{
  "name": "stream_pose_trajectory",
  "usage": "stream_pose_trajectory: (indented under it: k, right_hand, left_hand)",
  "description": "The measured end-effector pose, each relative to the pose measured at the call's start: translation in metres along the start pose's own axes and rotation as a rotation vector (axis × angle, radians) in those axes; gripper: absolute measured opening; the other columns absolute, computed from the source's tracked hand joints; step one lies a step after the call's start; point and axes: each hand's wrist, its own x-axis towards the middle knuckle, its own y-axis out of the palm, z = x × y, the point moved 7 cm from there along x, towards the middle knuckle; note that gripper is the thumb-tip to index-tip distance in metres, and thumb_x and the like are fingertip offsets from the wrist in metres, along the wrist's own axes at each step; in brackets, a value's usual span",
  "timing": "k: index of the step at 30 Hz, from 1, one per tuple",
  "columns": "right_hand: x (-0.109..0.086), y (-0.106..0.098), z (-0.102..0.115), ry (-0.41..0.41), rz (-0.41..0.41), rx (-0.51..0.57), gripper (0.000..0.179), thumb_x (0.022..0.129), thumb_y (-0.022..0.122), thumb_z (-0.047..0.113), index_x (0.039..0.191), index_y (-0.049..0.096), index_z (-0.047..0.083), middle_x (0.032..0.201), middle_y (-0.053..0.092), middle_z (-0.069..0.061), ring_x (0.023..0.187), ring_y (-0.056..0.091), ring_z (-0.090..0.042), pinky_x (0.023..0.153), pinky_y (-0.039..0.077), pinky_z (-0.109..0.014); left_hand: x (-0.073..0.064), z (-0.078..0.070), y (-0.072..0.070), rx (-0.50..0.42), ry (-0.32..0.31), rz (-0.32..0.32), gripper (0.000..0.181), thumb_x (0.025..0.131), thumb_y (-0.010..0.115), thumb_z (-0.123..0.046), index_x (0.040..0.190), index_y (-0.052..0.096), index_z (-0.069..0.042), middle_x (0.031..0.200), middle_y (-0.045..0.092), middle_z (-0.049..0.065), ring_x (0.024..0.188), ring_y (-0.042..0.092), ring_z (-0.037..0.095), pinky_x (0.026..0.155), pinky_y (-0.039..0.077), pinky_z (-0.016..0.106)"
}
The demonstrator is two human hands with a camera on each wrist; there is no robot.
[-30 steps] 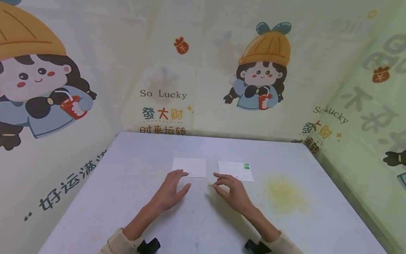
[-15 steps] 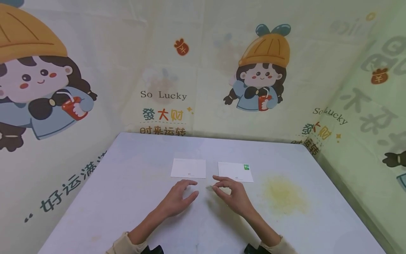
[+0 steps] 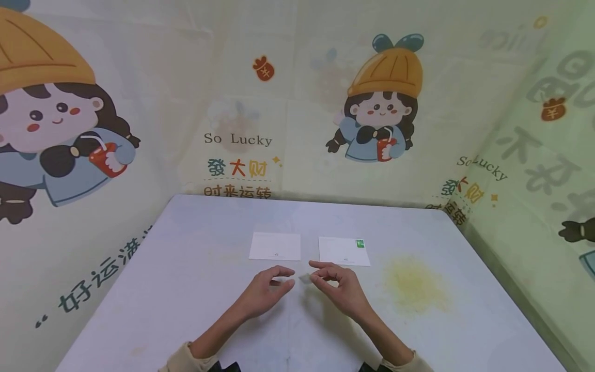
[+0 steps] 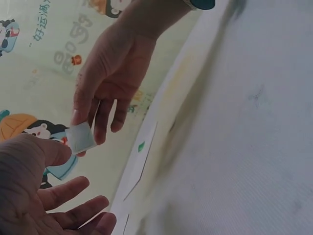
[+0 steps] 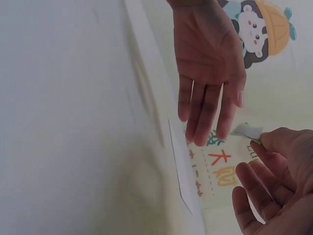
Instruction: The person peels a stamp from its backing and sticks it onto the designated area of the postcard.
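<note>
My right hand pinches a small pale square stamp between thumb and index finger, a little above the table. In the left wrist view the stamp shows its whitish face; the right wrist view has it slightly bent, with a greenish edge. Just left of it hovers my left hand, fingers loosely bent and holding nothing, its thumb close to the stamp. Beyond the hands lie two white envelopes: the left envelope bears only small print low down, while the right envelope carries a green stamp at its upper right.
The white table has a yellowish stain on its right side. A printed cloth backdrop with cartoon figures stands behind the table and along both sides.
My left hand has drawn back from the left envelope, moving right and nearer the right hand. The right hand has barely moved, and the stamp in it shows more clearly.
</note>
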Motion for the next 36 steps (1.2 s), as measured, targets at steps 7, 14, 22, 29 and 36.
stream_pose_trajectory:
  k: [7,14,22,29,36]
  right_hand:
    - [-0.003,0.004,0.000,0.112,0.043,0.131,0.021,0.095,0.074,0.023,0.096,0.078,0.003,0.128,0.071,-0.011,0.124,0.063,-0.035,0.091,0.054,-0.026]
    - [-0.006,0.007,-0.005,0.201,0.057,0.227,0.029,0.097,0.071,0.024,0.104,0.076,-0.004,0.131,0.070,-0.009,0.123,0.064,-0.026,0.092,0.052,-0.024]
    - [-0.008,0.010,-0.010,0.302,0.058,0.341,0.037,0.099,0.069,0.026,0.121,0.071,-0.004,0.133,0.068,-0.009,0.101,0.064,-0.015,0.088,0.050,-0.027]
    - [-0.011,0.015,-0.013,0.403,0.049,0.429,0.041,0.098,0.070,0.028,0.122,0.071,-0.004,0.131,0.070,-0.007,0.104,0.064,-0.019,0.089,0.050,-0.029]
    - [-0.013,0.016,-0.014,0.440,0.041,0.477,0.038,0.098,0.070,0.030,0.122,0.073,0.000,0.127,0.071,-0.004,0.102,0.063,-0.018,0.092,0.050,-0.031]
  left_hand:
    - [0.002,-0.002,0.001,-0.063,-0.049,0.026,0.035,0.104,0.061,-0.033,0.124,0.068,-0.005,0.122,0.071,0.009,0.115,0.066,0.026,0.097,0.055,0.045]
    - [0.000,-0.006,0.002,-0.194,-0.085,0.055,0.036,0.104,0.061,-0.033,0.123,0.068,-0.004,0.116,0.073,0.011,0.105,0.070,0.030,0.089,0.056,0.046]
    - [-0.003,-0.013,0.006,-0.243,-0.059,0.095,0.029,0.105,0.059,-0.026,0.119,0.069,-0.003,0.112,0.075,0.008,0.107,0.067,0.032,0.090,0.056,0.043]
    - [-0.003,-0.019,0.007,-0.225,-0.062,0.097,0.023,0.104,0.061,-0.026,0.112,0.071,-0.007,0.109,0.076,0.005,0.102,0.067,0.032,0.084,0.053,0.037]
    - [-0.003,-0.021,0.007,-0.198,-0.064,0.084,0.020,0.103,0.062,-0.025,0.107,0.072,-0.009,0.105,0.076,0.003,0.096,0.066,0.027,0.079,0.050,0.029]
